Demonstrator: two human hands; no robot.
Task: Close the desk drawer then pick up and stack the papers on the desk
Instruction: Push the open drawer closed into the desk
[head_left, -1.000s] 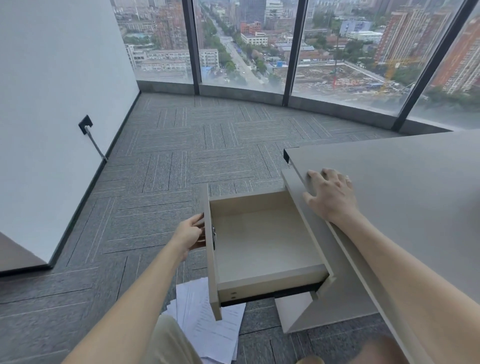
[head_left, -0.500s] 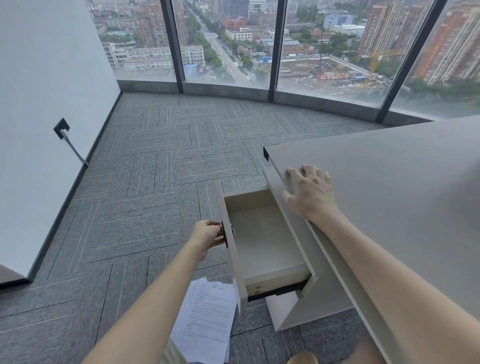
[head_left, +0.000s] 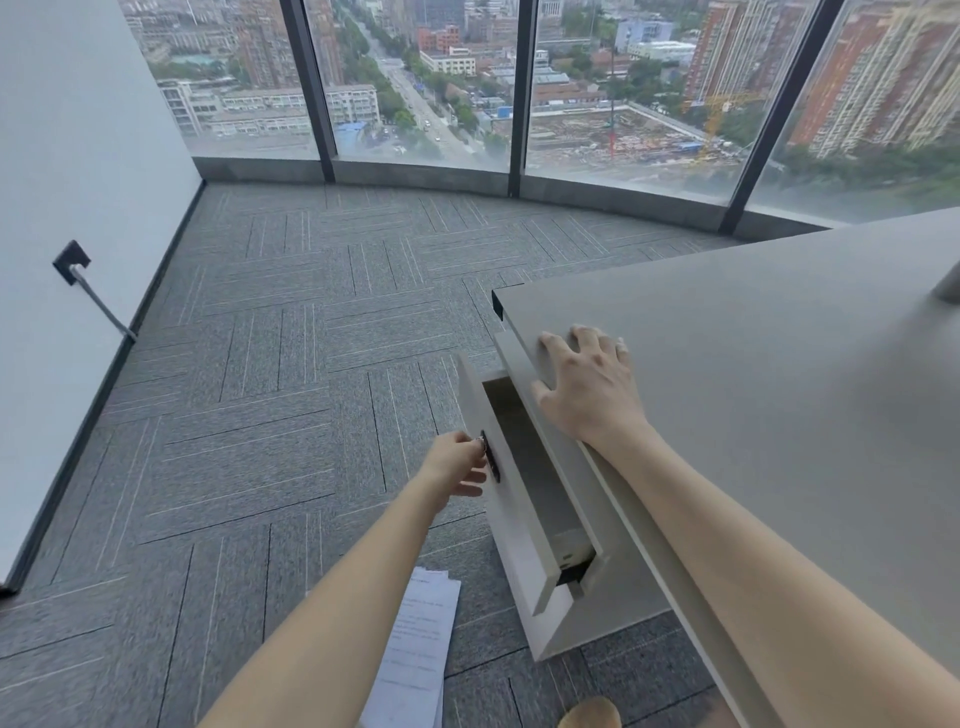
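A pale desk drawer (head_left: 511, 525) stands a narrow gap out from the grey desk (head_left: 779, 374), its inside mostly hidden. My left hand (head_left: 457, 467) is closed on the small dark handle on the drawer front. On the desk's left edge above the drawer, my right hand (head_left: 587, 387) lies flat with its fingers spread. A loose pile of printed papers (head_left: 415, 654) lies on the carpet below the drawer, partly covered by my left forearm.
Grey carpet tiles stretch left and ahead to a curved window wall (head_left: 519, 93). A white wall (head_left: 78, 156) on the left carries a dark socket with a cable (head_left: 78, 270). A grey object (head_left: 948, 283) sits at the desk's far right edge.
My left hand has pushed the drawer from wide open to nearly shut. My right hand has stayed pressed on the desk edge. The view has swung left.
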